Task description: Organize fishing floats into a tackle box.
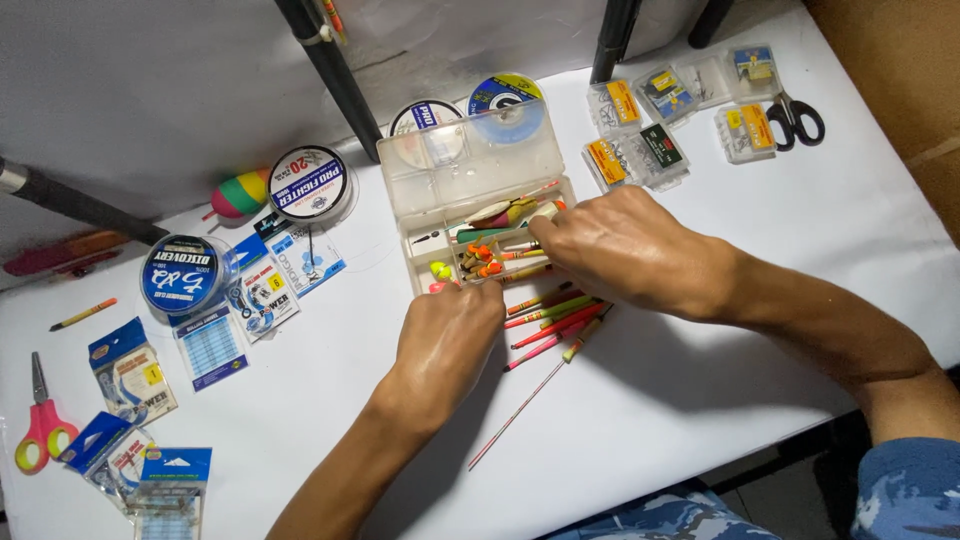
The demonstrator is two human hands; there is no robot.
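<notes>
White table (700, 400) fills the head view, with a pale wall behind it and dark rods leaning across the top. A clear tackle box (470, 170) stands open in the middle, its lid tilted back toward the wall.

My left hand (447, 340) rests at the front edge of the box, fingers curled down into a compartment; I cannot tell if they pinch something, because the knuckles hide the tips. My right hand (625, 250) reaches in from the right side, and its fingers close on the end of a small float inside the box. The two hands are near each other but apart.

The floats (550, 320) are thin sticks with red, yellow, green and orange bands. Some lie in the box, others lie loose on the table just beside it, between my hands, and one has a long thin stem pointing toward me.

I think the loose floats could roll, or my wrist could push them off the table edge, because they are round and light. The thin stem could bend if my left arm presses on it.

Line spools (310, 183) and hook packets (130, 372) lie to the left, red scissors (40, 425) at the far left, and small boxes (640, 140) at the top right.
</notes>
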